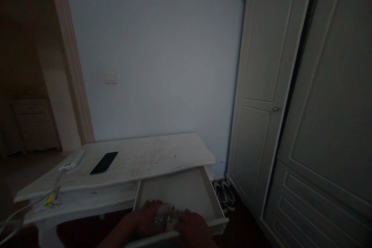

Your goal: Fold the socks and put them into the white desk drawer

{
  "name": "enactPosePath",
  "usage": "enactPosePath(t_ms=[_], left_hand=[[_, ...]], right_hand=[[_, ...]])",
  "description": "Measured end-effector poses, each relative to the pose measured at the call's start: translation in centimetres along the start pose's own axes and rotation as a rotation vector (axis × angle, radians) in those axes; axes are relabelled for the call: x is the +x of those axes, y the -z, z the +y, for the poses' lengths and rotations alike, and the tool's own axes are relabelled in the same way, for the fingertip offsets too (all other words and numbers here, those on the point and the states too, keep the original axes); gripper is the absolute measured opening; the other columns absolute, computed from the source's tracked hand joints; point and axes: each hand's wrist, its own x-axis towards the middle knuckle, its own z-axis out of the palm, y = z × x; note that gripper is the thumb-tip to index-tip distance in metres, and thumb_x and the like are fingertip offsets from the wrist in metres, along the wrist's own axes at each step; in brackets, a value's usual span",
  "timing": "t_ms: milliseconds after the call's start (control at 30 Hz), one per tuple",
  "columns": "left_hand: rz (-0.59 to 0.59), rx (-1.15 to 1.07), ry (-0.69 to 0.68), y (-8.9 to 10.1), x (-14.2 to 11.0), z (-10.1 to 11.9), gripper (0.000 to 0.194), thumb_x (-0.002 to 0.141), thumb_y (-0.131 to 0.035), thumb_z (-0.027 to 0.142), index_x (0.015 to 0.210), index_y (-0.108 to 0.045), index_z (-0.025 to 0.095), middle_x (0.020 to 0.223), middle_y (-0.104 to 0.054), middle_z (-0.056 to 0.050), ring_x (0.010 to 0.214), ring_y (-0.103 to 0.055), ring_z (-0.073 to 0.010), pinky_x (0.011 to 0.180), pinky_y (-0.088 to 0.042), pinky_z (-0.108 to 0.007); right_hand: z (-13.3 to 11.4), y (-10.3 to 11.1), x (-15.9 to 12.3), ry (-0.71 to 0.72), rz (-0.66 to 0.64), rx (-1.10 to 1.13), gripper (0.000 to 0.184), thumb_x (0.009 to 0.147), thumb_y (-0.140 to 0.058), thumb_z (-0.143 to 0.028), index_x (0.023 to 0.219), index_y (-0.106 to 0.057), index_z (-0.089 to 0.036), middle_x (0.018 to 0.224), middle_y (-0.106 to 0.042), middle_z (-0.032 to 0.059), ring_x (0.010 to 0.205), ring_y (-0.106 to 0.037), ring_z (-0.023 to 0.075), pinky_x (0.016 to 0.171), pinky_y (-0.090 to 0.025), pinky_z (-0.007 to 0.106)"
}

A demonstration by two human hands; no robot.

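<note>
A wide drawer (180, 186) is pulled out from a white desk (151, 153). Over its front part, both hands are at a crumpled pale item with a dark pattern (167, 216), which looks like a piece of cloth; the dim light hides its exact kind. My left hand (148, 215) closes on its left side, fingers curled. From the right, my right hand (192, 224) grips the other side, close to the drawer's front panel (154, 239). The fingertips are partly lost in shadow.
A black phone (104, 162) and a white power strip (72, 159) with a cable lie on the desktop's left part. Dark shoes (225, 195) stand on the floor right of the drawer, beside a tall wardrobe (258, 124). A doorway opens at the left.
</note>
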Motion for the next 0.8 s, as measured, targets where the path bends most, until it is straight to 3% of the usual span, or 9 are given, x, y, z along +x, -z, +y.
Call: enactPosePath(t_ms=[133, 233, 367, 500, 567, 700, 800], left_hand=[[0.002, 0.035, 0.044, -0.2, 1.0, -0.4, 0.110, 0.072, -0.071, 0.063, 0.166, -0.042, 0.013, 0.171, -0.045, -0.021, 0.159, -0.041, -0.0403, 0.130, -0.034, -0.049], [0.053, 0.023, 0.107, -0.9, 2.0, -0.1, 0.108, 0.081, -0.061, 0.066, 0.167, -0.036, 0.006, 0.166, -0.050, -0.026, 0.153, -0.049, -0.0403, 0.126, -0.039, -0.050], [0.121, -0.006, 0.176, -1.4, 1.9, 0.5, 0.092, 0.090, -0.050, 0.064, 0.167, -0.038, 0.014, 0.162, -0.056, -0.021, 0.150, -0.055, -0.0360, 0.122, -0.043, -0.049], [0.142, -0.043, 0.147, -0.8, 0.7, 1.0, 0.080, 0.088, -0.052, 0.068, 0.153, -0.058, 0.022, 0.148, -0.070, -0.017, 0.136, -0.066, -0.0384, 0.114, -0.050, -0.050], [0.095, -0.086, 0.087, -0.6, 0.0, 1.0, 0.077, 0.084, -0.058, 0.071, 0.145, -0.066, 0.024, 0.143, -0.074, -0.015, 0.131, -0.070, -0.0384, 0.110, -0.054, -0.048], [0.015, -0.091, 0.075, -1.4, -0.5, 0.4, 0.096, 0.074, -0.069, 0.071, 0.154, -0.059, 0.019, 0.162, -0.058, -0.015, 0.151, -0.053, -0.0375, 0.125, -0.042, -0.044], [0.165, -0.110, 0.179, -2.6, 0.2, 0.2, 0.089, 0.081, -0.065, 0.062, 0.157, -0.054, 0.016, 0.163, -0.056, -0.016, 0.152, -0.053, -0.0326, 0.126, -0.040, -0.039]], right_hand=[[-0.6, 0.6, -0.2, -0.025, 0.048, -0.004, 0.049, 0.081, -0.083, -0.068, 0.108, -0.070, -0.028, 0.115, -0.074, 0.0030, 0.103, -0.067, 0.0256, 0.081, -0.058, 0.033], [-1.0, 1.2, -0.2, -0.028, 0.073, -0.022, 0.053, 0.081, -0.086, -0.065, 0.114, -0.070, -0.026, 0.114, -0.074, 0.0037, 0.101, -0.066, 0.0248, 0.081, -0.058, 0.033], [-1.3, 1.7, 0.1, -0.013, 0.095, -0.062, 0.050, 0.080, -0.087, -0.064, 0.103, -0.071, -0.023, 0.103, -0.074, 0.0039, 0.094, -0.067, 0.0243, 0.077, -0.057, 0.034], [-1.2, 1.0, 0.3, 0.079, 0.138, -0.106, 0.048, 0.085, -0.080, -0.068, 0.093, -0.069, -0.022, 0.094, -0.073, 0.0039, 0.089, -0.067, 0.0238, 0.075, -0.055, 0.035], [-1.3, 0.2, 0.0, 0.127, 0.182, -0.140, 0.050, 0.090, -0.073, -0.072, 0.089, -0.067, -0.022, 0.087, -0.072, 0.0036, 0.082, -0.065, 0.0228, 0.070, -0.053, 0.035], [-1.9, -1.3, -1.2, 0.146, 0.287, -0.189, 0.046, 0.096, -0.066, -0.069, 0.097, -0.066, -0.023, 0.087, -0.072, 0.0031, 0.076, -0.063, 0.0216, 0.064, -0.050, 0.034], [-2.3, -1.4, -1.8, 0.154, 0.277, -0.203, 0.045, 0.095, -0.068, -0.067, 0.088, -0.064, -0.023, 0.082, -0.069, 0.0025, 0.075, -0.061, 0.0209, 0.063, -0.048, 0.033]])
